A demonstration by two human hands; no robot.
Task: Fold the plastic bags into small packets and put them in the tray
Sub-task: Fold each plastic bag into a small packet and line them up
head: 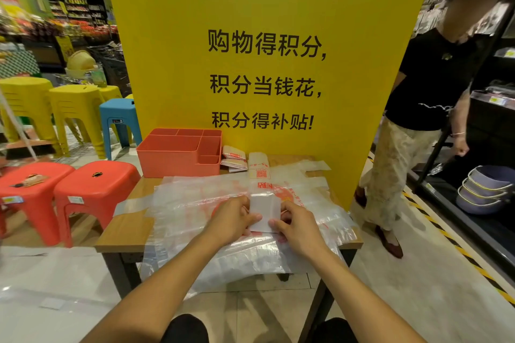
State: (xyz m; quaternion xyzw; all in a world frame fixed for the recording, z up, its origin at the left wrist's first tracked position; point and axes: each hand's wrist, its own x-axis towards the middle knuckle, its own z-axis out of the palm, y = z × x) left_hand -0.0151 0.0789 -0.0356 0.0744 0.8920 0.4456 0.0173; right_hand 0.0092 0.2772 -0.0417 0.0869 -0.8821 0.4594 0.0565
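1. Table (125,234): wooden top, its near and right parts covered by loose plastic bags (195,203) lying flat.
2. Tray (167,161): orange, at the far left corner; finished packets (234,160) lie just right of it.
3. Left hand (231,220) and right hand (298,228): each pinches 1 side edge of the folded packet, fingers curled.
4. Packet (264,211): white, at table centre on the loose bags, long axis running near to far. The tray lies far-left of it, so the left hand looks nearer for the drop.
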